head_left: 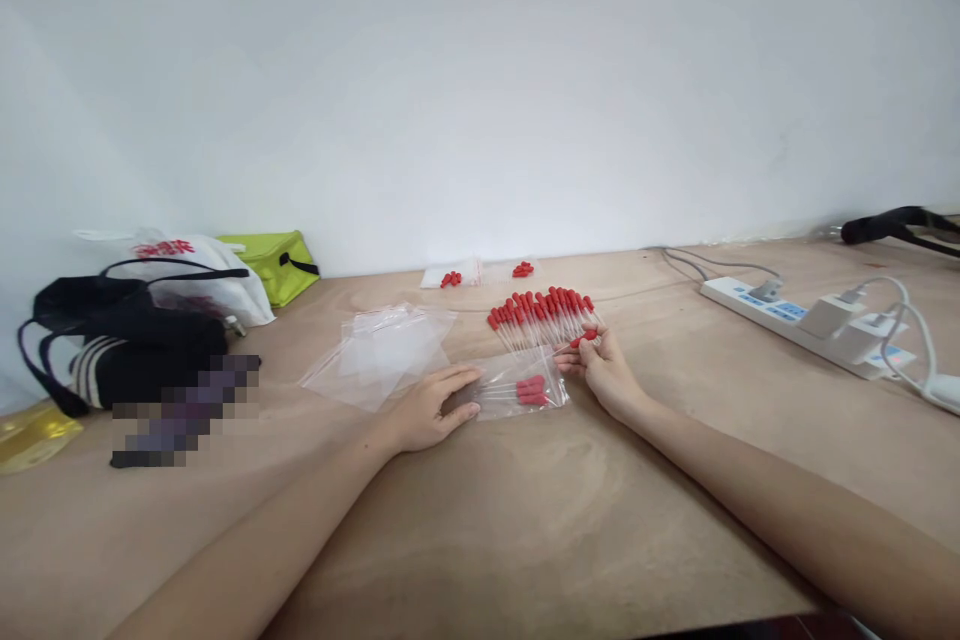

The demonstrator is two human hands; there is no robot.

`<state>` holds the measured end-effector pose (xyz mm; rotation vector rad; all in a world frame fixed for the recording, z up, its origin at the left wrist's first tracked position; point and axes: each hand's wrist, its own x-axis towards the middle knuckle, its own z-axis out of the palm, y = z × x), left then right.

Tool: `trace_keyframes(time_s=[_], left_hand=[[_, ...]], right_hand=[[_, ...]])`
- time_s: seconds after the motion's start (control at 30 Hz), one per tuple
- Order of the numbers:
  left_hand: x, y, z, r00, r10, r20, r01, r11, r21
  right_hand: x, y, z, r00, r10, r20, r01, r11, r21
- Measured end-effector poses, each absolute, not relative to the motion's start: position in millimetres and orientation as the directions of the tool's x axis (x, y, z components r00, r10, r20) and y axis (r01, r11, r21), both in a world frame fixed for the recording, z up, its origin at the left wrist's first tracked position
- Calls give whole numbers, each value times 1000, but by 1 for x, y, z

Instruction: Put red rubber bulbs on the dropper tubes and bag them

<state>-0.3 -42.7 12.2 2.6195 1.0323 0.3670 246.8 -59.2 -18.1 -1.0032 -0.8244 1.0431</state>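
Note:
A clear zip bag (499,408) lies in front of me with several red-bulbed droppers (531,390) inside, their bulbs toward its right end. At the bag's left end, my left hand (435,410) has its thumb and fingers closed on the plastic. My right hand (600,375), just beyond the bag's right end, pinches one dropper (583,340) by its red bulb; its stem is mostly hidden. Behind the bag, a row of loose droppers (540,310) lies on the table, red bulbs pointing away from me and thin clear stems toward me.
Flat zip bags (386,345) overlap left of centre. Two bags with red bulbs (451,279) lie near the wall. On the right are a power strip (787,325) with plugs and cables. A black bag (150,360), a white plastic bag (217,285) and a green bag (274,265) stand left.

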Motion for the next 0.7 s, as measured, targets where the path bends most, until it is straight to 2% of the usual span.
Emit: trace_keyframes(time_s=[0.1, 0.27, 0.57, 0.7], left_hand=[[-1, -42, 11, 713, 689, 132, 615, -704, 355], [-3, -42, 9, 723, 676, 143, 604, -719, 344], [-2, -41, 10, 724, 675, 141, 602, -719, 348], [-2, -41, 10, 721, 678, 146, 604, -717, 350]], right_hand=[[247, -61, -19, 237, 971, 35, -286, 104, -953], [249, -63, -16, 129, 991, 27, -138, 45, -989], [246, -61, -12, 89, 996, -11, -1, -11, -1000], [241, -60, -12, 8, 1000, 7, -24, 7, -1000]])
